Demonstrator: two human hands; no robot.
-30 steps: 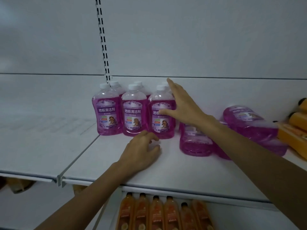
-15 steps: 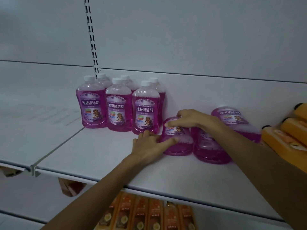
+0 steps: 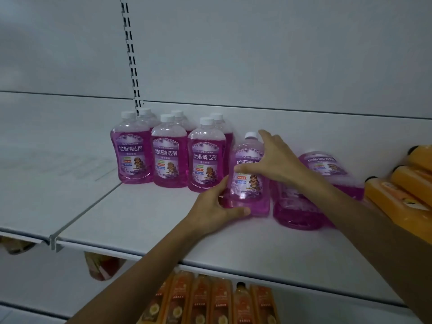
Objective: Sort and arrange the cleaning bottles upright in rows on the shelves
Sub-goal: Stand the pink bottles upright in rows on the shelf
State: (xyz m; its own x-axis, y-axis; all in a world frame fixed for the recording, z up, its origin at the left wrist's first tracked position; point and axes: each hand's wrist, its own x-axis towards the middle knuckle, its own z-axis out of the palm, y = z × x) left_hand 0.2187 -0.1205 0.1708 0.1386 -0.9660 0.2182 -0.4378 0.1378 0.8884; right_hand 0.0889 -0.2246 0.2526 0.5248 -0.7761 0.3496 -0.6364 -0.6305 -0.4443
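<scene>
A shop — white slotted shelving stocked with rows of identical purple cleaner bottles.

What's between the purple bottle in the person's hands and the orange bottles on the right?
Head view: two purple floor cleaner bottles on their sides, a near bottle and a far bottle.

Feed gives me 2 hands and 2 forearms, nothing more of the body. Left hand and left forearm: bare skin right out to where the view cuts off. Right hand and right forearm: same, bare throughout. Slim wrists, knuckles visible on both. Light is dim; nails too soft to read.
</scene>
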